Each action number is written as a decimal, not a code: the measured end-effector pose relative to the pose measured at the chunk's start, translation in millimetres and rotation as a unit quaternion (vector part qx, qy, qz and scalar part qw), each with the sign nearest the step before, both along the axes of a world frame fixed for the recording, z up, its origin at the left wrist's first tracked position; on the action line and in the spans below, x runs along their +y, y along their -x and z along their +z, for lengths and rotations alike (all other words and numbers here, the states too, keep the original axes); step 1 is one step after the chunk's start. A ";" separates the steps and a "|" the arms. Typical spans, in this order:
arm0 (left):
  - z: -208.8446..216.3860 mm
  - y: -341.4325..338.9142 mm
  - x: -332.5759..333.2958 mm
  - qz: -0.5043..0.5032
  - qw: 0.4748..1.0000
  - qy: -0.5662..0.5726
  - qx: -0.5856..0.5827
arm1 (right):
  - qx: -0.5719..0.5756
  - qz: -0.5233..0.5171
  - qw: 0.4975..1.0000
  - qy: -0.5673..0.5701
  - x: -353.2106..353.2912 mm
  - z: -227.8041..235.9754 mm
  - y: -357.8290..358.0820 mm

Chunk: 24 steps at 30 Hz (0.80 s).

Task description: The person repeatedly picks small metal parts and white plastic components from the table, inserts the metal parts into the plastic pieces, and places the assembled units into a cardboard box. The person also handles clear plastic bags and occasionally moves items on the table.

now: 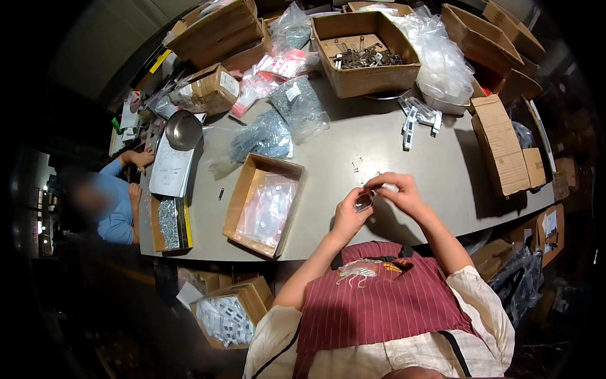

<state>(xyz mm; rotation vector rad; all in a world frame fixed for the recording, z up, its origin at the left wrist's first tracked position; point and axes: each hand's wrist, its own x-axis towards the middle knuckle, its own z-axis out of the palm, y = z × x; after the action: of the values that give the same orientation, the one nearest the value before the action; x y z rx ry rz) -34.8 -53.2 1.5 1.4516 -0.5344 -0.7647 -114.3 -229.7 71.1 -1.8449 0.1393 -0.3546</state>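
Observation:
My left hand is closed around a small metal piece with a dark, hollow-looking face. Beside it, the fingertips of my right hand are pinched together close to the top of that piece. Something small and white shows in the right hand; its kind is too small to tell. Both hands are held over the near part of the table, in front of my striped apron. Just beyond them lie several loose screws on the tabletop.
A shallow box of clear bags stands left of my hands. Farther off are a cardboard box of metal parts, bagged hardware and white-and-metal fittings. A tall carton is at right. Another person sits at the left end.

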 end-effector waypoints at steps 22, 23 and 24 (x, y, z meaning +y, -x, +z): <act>10.4 0.0 19.8 0.009 0.998 -0.057 -0.007 | 0.174 -0.091 0.923 0.332 -32.8 -62.0 -7.6; 10.9 0.3 18.4 0.009 0.998 -0.055 -0.009 | 0.188 -0.088 0.942 0.262 -34.0 -55.0 -4.9; 15.0 0.2 17.3 0.006 0.998 -0.058 -0.020 | 0.222 -0.068 0.963 0.137 -27.4 -34.6 -3.0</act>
<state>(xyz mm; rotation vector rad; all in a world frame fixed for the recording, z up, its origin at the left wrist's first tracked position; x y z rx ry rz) -34.9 -35.9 16.5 1.5785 -0.5188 -0.7691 -111.3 -257.1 36.5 -2.1749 0.5505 -0.0461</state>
